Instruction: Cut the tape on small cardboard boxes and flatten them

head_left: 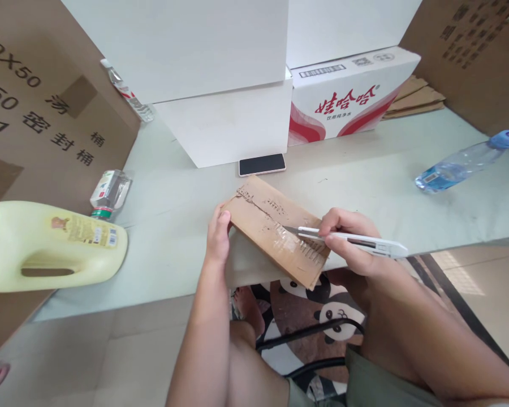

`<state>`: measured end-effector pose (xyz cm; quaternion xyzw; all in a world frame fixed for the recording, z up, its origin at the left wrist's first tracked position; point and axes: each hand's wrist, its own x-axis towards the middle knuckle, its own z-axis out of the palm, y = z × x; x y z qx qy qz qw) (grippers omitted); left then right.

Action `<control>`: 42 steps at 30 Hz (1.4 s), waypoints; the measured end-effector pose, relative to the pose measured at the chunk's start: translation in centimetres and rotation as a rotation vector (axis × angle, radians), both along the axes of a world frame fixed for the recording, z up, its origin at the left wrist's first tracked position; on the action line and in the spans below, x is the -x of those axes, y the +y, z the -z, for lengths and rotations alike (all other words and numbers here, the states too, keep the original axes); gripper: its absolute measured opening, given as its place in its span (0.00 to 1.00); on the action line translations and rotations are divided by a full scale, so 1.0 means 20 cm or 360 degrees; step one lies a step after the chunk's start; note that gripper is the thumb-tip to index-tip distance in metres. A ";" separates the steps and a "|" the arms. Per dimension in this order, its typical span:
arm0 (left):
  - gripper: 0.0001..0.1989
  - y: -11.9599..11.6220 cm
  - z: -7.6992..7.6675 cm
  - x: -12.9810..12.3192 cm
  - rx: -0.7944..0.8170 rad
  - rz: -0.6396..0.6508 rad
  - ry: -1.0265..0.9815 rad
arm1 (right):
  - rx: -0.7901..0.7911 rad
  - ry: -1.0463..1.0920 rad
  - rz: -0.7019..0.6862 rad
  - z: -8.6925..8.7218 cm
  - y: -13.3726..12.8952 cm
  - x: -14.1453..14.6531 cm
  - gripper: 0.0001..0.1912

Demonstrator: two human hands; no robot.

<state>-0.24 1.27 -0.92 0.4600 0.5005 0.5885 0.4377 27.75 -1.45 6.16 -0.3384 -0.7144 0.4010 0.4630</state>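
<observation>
A small brown cardboard box (258, 220), taped and torn along its top seam, lies tilted over the table's front edge. My left hand (218, 234) grips its left end, the thumb along the side and the other fingers partly hidden. In my right hand (350, 237) is a white utility knife (382, 246), held between thumb and fingers. Its blade is out and points left, with the tip at the box's top near the clear tape and the split seam. Whether the blade is in the cardboard I cannot tell.
A phone (262, 164) lies behind the box, before white cartons (224, 124) and a red-and-white carton (343, 102). At left are a yellow jug (89, 265) and a small clear bottle (111, 191); at right, a water bottle (458, 168). Large cardboard boxes (59, 73) flank the table.
</observation>
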 end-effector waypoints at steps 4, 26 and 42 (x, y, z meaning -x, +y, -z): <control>0.22 0.00 0.00 0.00 0.0015 0.0001 0.0002 | 0.0038 0.0180 -0.0047 0.05 0.00 -0.01 0.06; 0.23 0.00 0.00 -0.01 0.0008 0.0015 0.0054 | 0.0222 0.0305 -0.0075 0.07 0.00 -0.01 0.08; 0.22 0.00 -0.01 -0.01 0.0027 0.0016 0.0039 | 0.0338 0.0539 -0.0041 0.12 0.01 -0.01 0.09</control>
